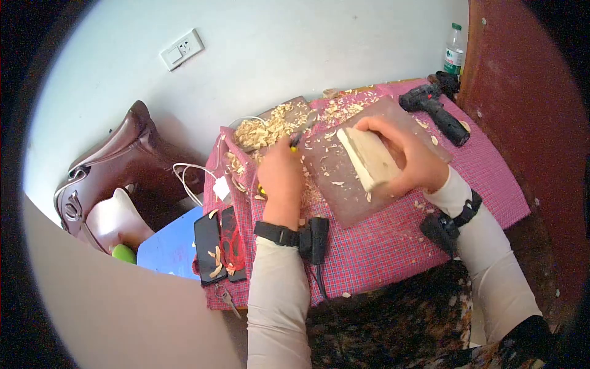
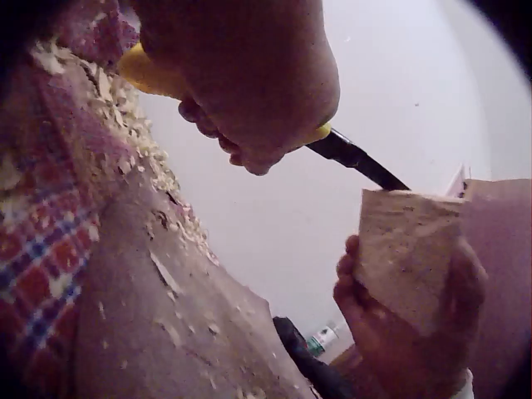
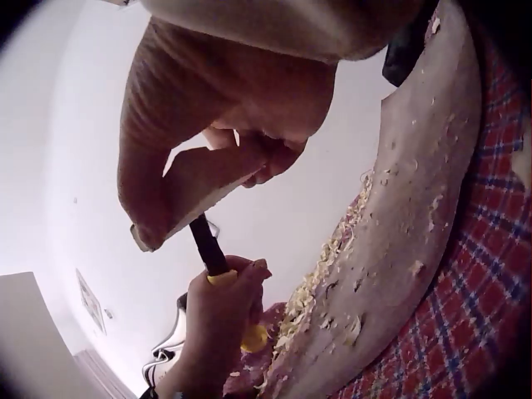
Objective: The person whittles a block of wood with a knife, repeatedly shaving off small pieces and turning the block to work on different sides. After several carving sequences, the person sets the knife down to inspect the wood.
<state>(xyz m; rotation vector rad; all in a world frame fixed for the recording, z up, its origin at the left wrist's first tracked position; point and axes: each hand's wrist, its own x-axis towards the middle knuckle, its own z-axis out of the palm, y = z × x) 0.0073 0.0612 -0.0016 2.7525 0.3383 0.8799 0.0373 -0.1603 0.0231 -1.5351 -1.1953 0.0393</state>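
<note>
My left hand (image 1: 281,178) grips the yellow handle (image 2: 154,73) of a carving knife, whose dark blade (image 2: 359,160) points away from the fist. In my right hand (image 1: 418,160) a pale wood block (image 1: 370,157) is held between thumb and fingers, tilted above a brown board (image 1: 350,206). The left wrist view has the blade tip right at the block's upper edge. From the right wrist view, the knife blade (image 3: 208,245) comes up from below to the block's underside (image 3: 199,179). Thin shavings lie on the board.
Wood shavings (image 1: 270,130) heap at the back left of the checked cloth (image 1: 381,258). A black power drill (image 1: 439,117) lies at the right, with a bottle (image 1: 453,55) behind it. Phone (image 1: 208,246), red cord (image 1: 232,240) and keys (image 1: 227,298) lie front left. A wall backs the table.
</note>
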